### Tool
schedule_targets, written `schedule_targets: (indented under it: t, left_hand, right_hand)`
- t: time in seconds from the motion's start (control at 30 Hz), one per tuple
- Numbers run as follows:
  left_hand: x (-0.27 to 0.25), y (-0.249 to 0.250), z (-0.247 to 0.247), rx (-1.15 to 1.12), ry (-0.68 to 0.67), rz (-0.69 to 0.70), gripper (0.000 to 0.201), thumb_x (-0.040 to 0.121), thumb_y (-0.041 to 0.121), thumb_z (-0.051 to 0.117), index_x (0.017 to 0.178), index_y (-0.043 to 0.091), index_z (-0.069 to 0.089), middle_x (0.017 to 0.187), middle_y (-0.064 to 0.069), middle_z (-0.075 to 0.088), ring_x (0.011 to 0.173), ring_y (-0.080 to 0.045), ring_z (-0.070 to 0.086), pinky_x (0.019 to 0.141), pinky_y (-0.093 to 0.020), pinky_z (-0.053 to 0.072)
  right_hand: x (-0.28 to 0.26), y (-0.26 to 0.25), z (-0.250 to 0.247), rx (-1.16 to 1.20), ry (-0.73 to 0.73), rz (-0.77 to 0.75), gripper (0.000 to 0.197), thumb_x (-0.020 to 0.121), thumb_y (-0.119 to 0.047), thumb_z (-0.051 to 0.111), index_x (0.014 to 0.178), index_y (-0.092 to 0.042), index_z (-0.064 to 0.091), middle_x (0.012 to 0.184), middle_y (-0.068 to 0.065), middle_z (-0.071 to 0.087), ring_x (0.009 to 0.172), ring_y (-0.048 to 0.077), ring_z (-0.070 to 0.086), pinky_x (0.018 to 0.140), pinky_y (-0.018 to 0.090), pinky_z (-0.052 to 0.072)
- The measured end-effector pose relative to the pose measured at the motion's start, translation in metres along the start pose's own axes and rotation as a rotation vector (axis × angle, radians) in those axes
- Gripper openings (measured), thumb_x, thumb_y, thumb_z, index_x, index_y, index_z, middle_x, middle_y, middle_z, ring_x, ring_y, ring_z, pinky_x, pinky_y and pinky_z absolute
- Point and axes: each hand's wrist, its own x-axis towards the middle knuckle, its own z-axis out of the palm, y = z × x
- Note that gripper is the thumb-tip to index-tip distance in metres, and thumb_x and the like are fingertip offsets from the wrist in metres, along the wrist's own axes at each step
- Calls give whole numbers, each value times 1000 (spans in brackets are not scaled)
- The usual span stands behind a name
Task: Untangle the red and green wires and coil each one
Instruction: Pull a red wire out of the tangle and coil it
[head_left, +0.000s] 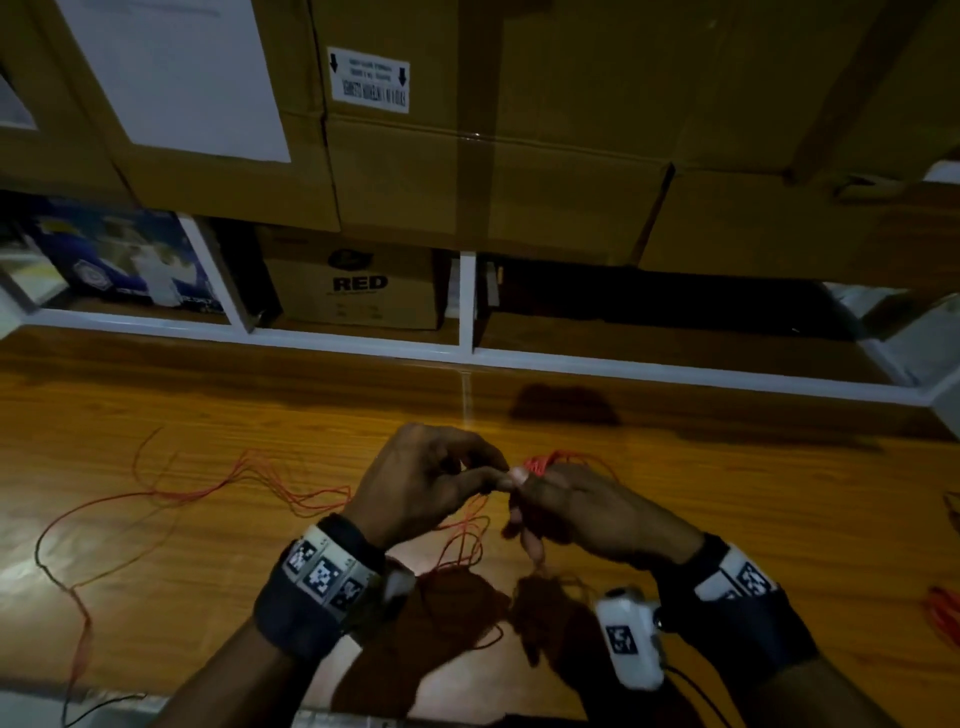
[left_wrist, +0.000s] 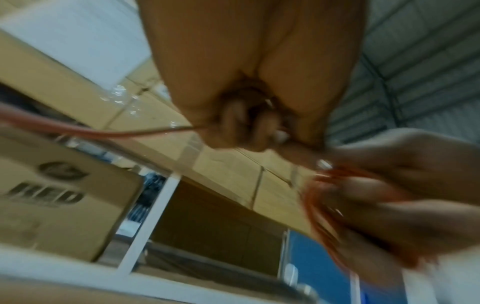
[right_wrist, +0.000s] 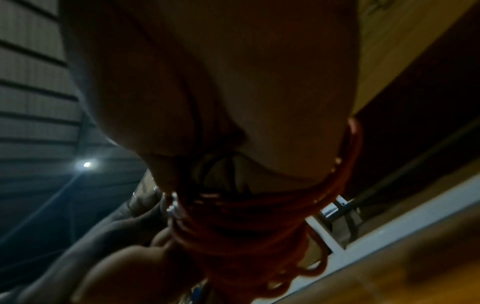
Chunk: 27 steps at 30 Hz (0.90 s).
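- A bundle of red wire (head_left: 550, 460) loops is wound round the fingers of the right hand (head_left: 587, 512) and gripped there; the wraps are seen most plainly in the right wrist view.
- The free run of the same wire is pinched by the curled fingers of the left hand (head_left: 426, 480), just left of the coil, above the wooden table (head_left: 727, 493).
- The loose remainder (head_left: 208, 491) trails left across the table; a darker strand lies among it, probably the green wire (head_left: 150, 514), though its colour cannot be told in this dim light.
- Risk, as judged: if the trailing length is drawn in while the two strands are crossed, a knot could be tightened or the second wire dragged into the coil.
- Risk: were the right-hand grip slackened, the wraps could spring off the fingers.
- "RED" is printed on a cardboard box (head_left: 358, 283) on the far shelf; the white label (head_left: 369, 80) above carries arrows, its text unreadable.
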Motion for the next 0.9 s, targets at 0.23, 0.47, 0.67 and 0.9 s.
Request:
schedule_targets:
  t: [0.23,0.47,0.67,0.9]
  left_hand:
    - [13,-2,-9,-359,-77,28,15,82,12,79,93,2,80,84,-5,78,76,-20,75,69,-28,60]
    - [14,-16,32,-735,78,-135,14,85,10,72,81,19,82,73,-5,72,59,-19,59,51,-24,44]
    - [-3,4,72,-807,43,-153,36,103,17,54,75,24,76,58,-8,56,48,-17,40,50,-25,27]
    - [-28,0,70,-175,-57,-115,23,100,43,60,101,29,78,65,9,67,55,-9,60,52,-32,46]
  right_hand:
    - [-6,1,12,292,-316,-126,45,108,-40,42,95,-3,65,99,40,65,68,14,63,63,28,42]
    - [-18,-11,6,706,-403,-276,29,105,-33,46,99,-10,62,99,22,67,73,20,61,76,41,43]
    - [-17,-29,-10,1292,13,-543,38,104,-41,35,103,-10,57,89,8,70,112,28,60,101,39,50]
    - [-8,4,-42,-37,1000,-327,46,111,-36,36,85,-17,68,83,-4,72,88,6,68,88,29,47]
